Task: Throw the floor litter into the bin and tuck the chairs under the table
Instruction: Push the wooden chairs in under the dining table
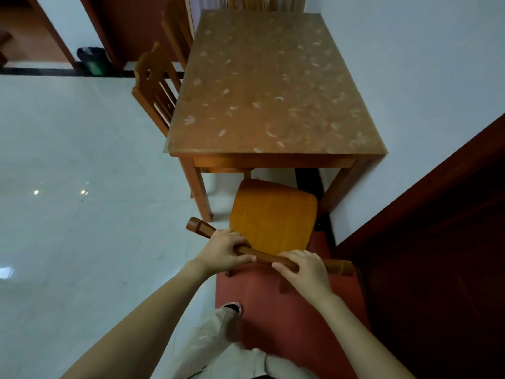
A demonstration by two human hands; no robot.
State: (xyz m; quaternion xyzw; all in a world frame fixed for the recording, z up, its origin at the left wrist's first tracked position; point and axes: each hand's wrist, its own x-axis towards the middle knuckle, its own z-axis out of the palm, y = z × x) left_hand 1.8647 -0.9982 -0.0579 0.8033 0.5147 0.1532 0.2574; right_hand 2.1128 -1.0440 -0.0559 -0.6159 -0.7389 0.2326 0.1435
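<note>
A wooden chair [273,212] stands just in front of the near end of the wooden table [273,86], its seat mostly outside the table's edge. Both hands hold the chair's top rail: my left hand [225,248] grips it left of centre and my right hand [303,269] grips it right of centre. Two more wooden chairs [155,86] stand along the table's left side, close against it. A dark bin [93,60] with a green body stands at the far left by the wall. No litter shows on the floor.
A white wall runs along the table's right side. A dark wooden door or cabinet [437,242] fills the right foreground. A red mat [259,296] lies under my feet. The glossy white tile floor [82,187] spreads to the left.
</note>
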